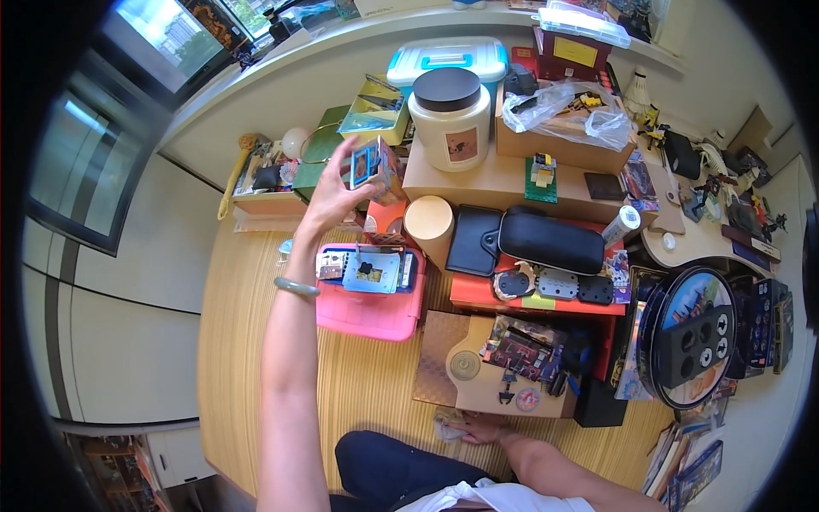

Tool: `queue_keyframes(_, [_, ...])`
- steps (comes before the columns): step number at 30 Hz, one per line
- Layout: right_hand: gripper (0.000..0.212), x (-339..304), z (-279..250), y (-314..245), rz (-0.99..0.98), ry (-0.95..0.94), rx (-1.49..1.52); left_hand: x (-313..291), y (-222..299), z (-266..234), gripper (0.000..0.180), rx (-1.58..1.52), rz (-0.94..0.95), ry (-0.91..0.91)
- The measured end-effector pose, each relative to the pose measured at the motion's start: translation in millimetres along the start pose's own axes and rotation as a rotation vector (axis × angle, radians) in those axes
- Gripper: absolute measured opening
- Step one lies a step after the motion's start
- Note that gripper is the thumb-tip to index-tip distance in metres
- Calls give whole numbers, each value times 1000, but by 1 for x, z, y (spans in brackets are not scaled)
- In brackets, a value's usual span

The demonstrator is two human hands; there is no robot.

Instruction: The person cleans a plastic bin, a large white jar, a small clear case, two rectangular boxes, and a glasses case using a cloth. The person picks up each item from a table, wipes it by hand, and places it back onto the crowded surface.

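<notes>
Stretched out to the back left, my left hand (331, 194) has its thumb and fingers around a small upright box (368, 164) with a blue-edged top. The box stands or hangs above an orange-red box (386, 218), beside the cardboard shelf; whether it touches what is below, I cannot tell. Down by the table's near edge, my right hand (483, 428) grips a crumpled pale cloth (449, 424) against the wooden table (367, 375). Part of the cloth is under the fingers.
A pink lidded box (371, 311) bearing small items sits below my left forearm. Right of it are a brown box (439, 363), a wooden cylinder (429, 224) and a black case (550, 241). Behind stand a large cream jar (452, 128) and a yellow-green basket (394, 132).
</notes>
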State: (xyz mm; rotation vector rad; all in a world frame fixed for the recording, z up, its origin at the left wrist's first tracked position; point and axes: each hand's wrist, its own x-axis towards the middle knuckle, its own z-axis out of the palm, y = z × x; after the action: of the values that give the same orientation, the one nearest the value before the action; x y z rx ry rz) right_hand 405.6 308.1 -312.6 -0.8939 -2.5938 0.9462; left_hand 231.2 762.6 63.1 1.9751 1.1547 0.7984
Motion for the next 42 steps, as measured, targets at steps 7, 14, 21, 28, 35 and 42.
queue_keyframes(7, [61,3,-8,-5,-9,-52,-62,-5,59,-19,80,-51,139,-45])
queue_keyframes(14, [63,2,-8,-3,-30,5,-45,-22,72,4,80,-106,109,-305])
queue_keyframes(21, [63,1,-6,-1,-32,10,-15,-27,76,11,83,64,43,-281])
queue_keyframes(28, [61,-1,-12,-1,11,-51,-17,-27,73,17,93,89,145,-262])
queue_keyframes(35, [59,4,-13,-3,-12,-60,45,-34,74,12,101,145,116,-218])
queue_keyframes(42, [58,1,-7,-1,35,-144,123,1,140,30,87,301,573,100])
